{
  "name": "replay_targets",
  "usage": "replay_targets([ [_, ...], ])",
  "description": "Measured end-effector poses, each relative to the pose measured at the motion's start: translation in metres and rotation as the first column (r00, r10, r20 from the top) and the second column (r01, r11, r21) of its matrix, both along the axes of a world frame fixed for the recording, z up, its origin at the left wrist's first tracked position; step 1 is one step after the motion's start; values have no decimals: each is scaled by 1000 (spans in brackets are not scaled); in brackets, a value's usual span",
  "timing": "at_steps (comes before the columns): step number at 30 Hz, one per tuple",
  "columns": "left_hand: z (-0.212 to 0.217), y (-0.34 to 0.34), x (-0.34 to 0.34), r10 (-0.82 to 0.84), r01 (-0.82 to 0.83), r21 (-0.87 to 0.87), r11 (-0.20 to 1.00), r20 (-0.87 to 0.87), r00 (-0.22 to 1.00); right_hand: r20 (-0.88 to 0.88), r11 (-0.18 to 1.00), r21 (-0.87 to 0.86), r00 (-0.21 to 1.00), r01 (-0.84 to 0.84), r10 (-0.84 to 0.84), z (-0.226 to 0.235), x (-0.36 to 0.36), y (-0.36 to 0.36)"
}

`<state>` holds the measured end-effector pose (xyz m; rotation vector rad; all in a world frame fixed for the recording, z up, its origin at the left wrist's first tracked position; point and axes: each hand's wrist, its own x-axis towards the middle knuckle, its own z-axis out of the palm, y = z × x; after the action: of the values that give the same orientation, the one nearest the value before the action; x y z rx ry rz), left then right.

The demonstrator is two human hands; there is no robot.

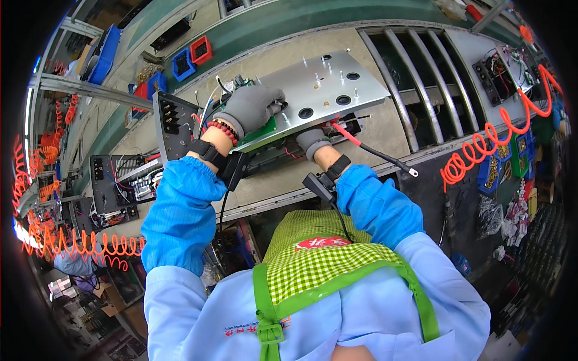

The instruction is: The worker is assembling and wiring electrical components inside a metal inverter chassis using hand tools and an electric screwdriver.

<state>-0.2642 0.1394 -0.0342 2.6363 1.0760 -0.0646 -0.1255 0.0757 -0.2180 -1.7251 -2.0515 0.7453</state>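
Along a cluttered workbench (385, 129), metal plate (328, 84), rollers (415, 66).

Both arms fwd, blue sleeves; left grip (251, 107) gloved, curled knuckles-up; right grip (313, 143) gloved, mostly hidden.

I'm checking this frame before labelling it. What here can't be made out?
All in the head view:
- Right hand: fingers hidden under the metal plate, so its grip cannot be told.
- Left hand: palm down on the plate's edge; what lies beneath it is hidden by the glove.
- Green board: mostly covered by plate and left hand.
- Red cable: its inner end is lost under the plate.
- Bins: contents too small.
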Motion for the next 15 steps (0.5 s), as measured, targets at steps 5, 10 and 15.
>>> replay_targets([
  [5,8,3,-31,153,-200,170,965,254,955,-293,956,-247,929,156,-228,60,15,-82],
  [10,75,7,-94,479,-536,389,749,240,844,-591,860,-140,655,491,-471,19,70,-103],
  [15,54,-7,-98,494,-469,549,692,114,862,-355,875,-234,800,424,-483,0,73,-78],
])
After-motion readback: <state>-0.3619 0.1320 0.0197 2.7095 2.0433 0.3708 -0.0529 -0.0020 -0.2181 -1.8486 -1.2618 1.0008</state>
